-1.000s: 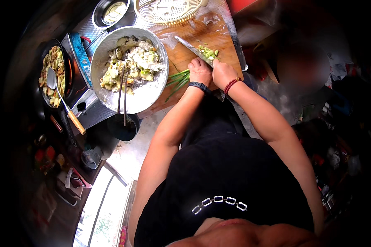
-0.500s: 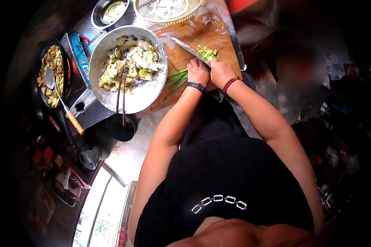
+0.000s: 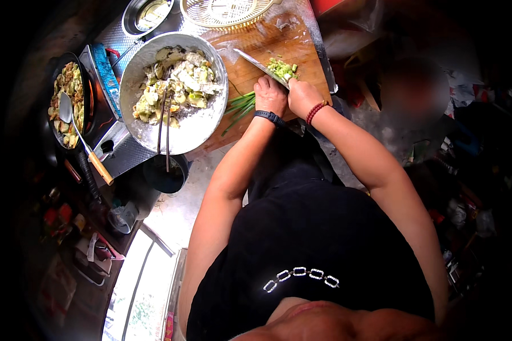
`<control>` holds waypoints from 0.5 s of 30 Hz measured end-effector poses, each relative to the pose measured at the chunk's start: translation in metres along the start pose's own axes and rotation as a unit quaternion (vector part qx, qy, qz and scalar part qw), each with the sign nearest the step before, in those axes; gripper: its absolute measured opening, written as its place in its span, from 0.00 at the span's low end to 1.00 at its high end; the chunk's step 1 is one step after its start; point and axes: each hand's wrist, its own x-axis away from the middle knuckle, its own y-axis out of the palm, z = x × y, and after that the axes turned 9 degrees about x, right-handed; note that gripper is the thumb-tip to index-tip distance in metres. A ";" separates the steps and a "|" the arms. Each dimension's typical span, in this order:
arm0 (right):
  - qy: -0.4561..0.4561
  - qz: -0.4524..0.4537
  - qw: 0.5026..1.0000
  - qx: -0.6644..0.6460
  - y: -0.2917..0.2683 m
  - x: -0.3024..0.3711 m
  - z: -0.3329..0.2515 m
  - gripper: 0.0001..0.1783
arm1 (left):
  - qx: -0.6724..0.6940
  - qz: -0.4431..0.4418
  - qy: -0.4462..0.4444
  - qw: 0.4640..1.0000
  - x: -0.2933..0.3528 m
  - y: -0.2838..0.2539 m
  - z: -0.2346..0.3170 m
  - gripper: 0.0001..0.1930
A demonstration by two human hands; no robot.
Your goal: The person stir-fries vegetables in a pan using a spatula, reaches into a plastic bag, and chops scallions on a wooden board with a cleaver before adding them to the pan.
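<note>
Diagonally, the knife points forward-left from the right hand

1 left hand, 1 right hand, 1 knife
There is 1 cutting board, with 1 bundle of green stalks and 1 heap of chopped pieces; the single stalks overlap too much to count. Also 1 big pale bowl, 1 smaller metal bowl, 1 frying pan, 1 cream basket, 1 dark bucket, 2 chopsticks and 1 wooden-handled turner. Worn: 1 dark wristband, and 1 black top bearing 5 chain links.
</note>
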 end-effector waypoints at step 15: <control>-0.052 0.067 0.996 -0.024 -0.033 0.055 0.016 0.08 | -0.117 -0.030 -0.077 0.990 0.013 -0.014 -0.004 0.11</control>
